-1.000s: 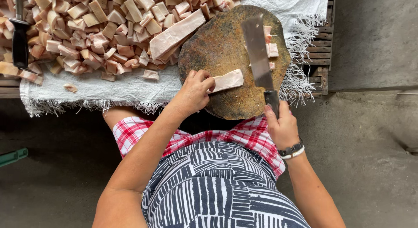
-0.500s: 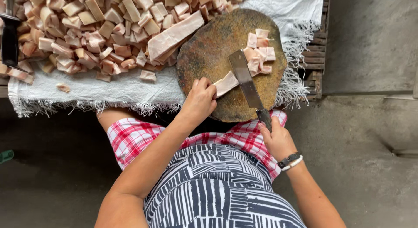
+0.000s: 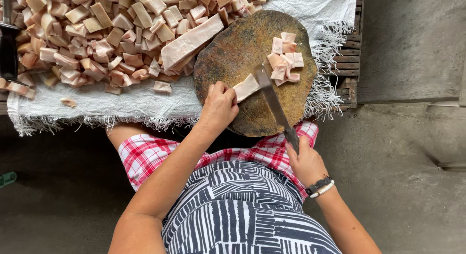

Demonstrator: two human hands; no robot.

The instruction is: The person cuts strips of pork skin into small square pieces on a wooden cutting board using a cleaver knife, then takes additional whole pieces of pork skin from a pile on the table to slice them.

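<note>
Pork strip point(image 3: 246, 87) lies mid-board on the round chopping board point(image 3: 233, 55), pinned by the left hand point(image 3: 219, 107) at its seven o'clock end. Right hand point(image 3: 306, 162) clenches the cleaver point(image 3: 272, 101), blade meeting the strip; cut pieces point(image 3: 285, 60) sit at two o'clock.

left hand point(image 3: 219, 106): palm down, fingers curled, pressing, arm stretched far
right hand point(image 3: 305, 159): fist closed, gripping, near body, wrist bent
</note>
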